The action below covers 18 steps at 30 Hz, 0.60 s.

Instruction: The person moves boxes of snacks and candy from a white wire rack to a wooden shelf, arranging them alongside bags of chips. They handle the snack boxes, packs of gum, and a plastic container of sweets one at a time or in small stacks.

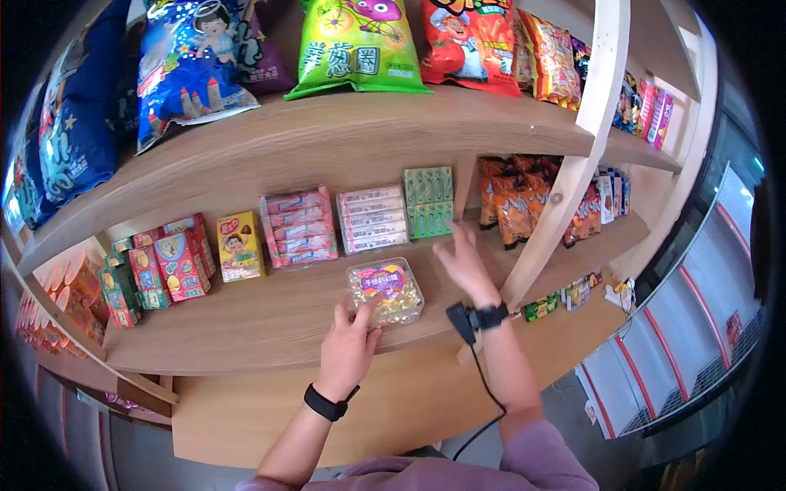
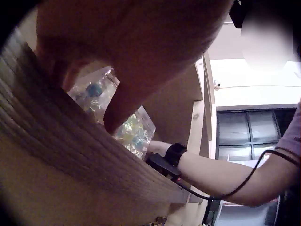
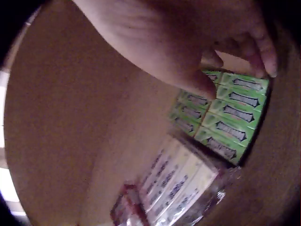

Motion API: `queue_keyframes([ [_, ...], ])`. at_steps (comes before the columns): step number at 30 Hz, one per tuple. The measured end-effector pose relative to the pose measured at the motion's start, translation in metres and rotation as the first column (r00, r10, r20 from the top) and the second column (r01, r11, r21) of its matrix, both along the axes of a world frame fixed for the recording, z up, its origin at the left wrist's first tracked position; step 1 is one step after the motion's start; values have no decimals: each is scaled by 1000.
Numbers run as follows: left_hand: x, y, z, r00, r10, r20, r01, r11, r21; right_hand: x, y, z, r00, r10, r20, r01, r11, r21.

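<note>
A clear plastic box of wrapped candies [image 1: 399,304] with a purple label stands near the front of the middle shelf. My left hand [image 1: 345,350] is at its near left side, fingers extended, with fingertips right at the box; the left wrist view shows the thumb in front of the candies. My right hand [image 1: 468,268] reaches over the shelf with its fingers spread and nothing in them. Closest to it is the green gum display [image 1: 429,203], two columns of small packs at the back; in the right wrist view the thumb overlaps these gum packs [image 3: 233,113].
Left of the gum stand white UHA candy packs [image 1: 372,219], pink packs [image 1: 299,227], a yellow box [image 1: 241,245] and red and green boxes [image 1: 176,266]. Orange bags [image 1: 516,204] sit right, behind a wooden post [image 1: 565,172]. An upper shelf [image 1: 344,131] with snack bags overhangs.
</note>
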<state>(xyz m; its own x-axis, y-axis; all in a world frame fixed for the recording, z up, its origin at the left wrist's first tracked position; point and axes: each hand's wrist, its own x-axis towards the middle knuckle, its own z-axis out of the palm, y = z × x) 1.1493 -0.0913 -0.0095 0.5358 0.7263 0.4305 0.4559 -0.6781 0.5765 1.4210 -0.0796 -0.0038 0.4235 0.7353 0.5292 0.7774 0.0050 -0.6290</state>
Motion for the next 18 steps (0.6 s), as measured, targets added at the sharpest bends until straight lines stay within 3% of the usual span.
queue_keyframes([
  [2,8,-2,1,1000,12,-16,-12,1000,27,-32,-43,11,986,141,-91,-152,980,-131],
  [3,12,-3,0,1000,0,-16,1,1000,23,-45,-61,9,957,192,-219,-239,948,-209],
  [5,19,-4,-3,1000,0,26,-1,999,42,-61,-84,-3,896,316,-313,-382,906,-179],
  [6,22,-5,-2,999,-18,26,17,999,45,-63,-89,-13,915,342,-214,-378,912,-158],
  [12,47,-11,-2,999,-35,-19,36,998,50,-63,-102,-30,974,161,-158,-181,975,-125],
  [18,49,-16,-8,1000,6,12,-6,1000,5,-60,-107,-25,982,176,-65,-184,970,-159],
])
